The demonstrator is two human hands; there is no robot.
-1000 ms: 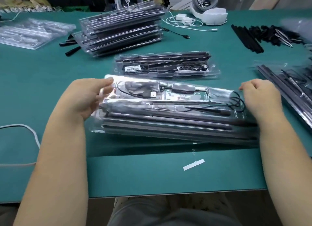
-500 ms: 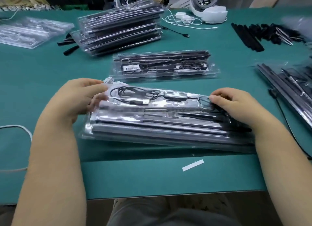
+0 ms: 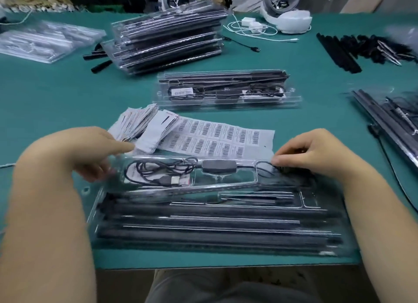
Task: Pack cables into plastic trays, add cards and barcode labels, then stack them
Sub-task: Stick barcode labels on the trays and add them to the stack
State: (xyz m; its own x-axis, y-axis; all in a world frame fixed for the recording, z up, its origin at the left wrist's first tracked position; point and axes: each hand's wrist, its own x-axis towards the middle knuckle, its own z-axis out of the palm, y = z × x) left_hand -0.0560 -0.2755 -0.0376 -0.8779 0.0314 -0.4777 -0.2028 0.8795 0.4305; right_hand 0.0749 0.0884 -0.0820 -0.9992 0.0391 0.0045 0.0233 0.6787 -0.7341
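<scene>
A clear plastic tray (image 3: 217, 223) lies in front of me on the green mat, filled with long black rods. A coiled black cable (image 3: 156, 174) with a USB plug and an inline box sits in its far compartments. My left hand (image 3: 90, 153) holds the tray's far left corner, thumb on top and fingers at the edge. My right hand (image 3: 314, 155) has curled fingers pinching the cable's thin loop at the tray's far right compartment. Just behind the tray lie a fanned stack of cards (image 3: 135, 122) and a barcode label sheet (image 3: 217, 137).
A packed tray with a barcode label (image 3: 226, 90) lies mid-table, and a stack of packed trays (image 3: 167, 36) stands behind it. Empty trays (image 3: 45, 40) are far left. Loose black rods (image 3: 339, 51) and more trays (image 3: 389, 117) are on the right. A white cable (image 3: 251, 29) is at the back.
The tray has come down flat and nearer to me, uncovering the cards and the barcode sheet behind it. My right hand moved from the tray's right end to the cable loop.
</scene>
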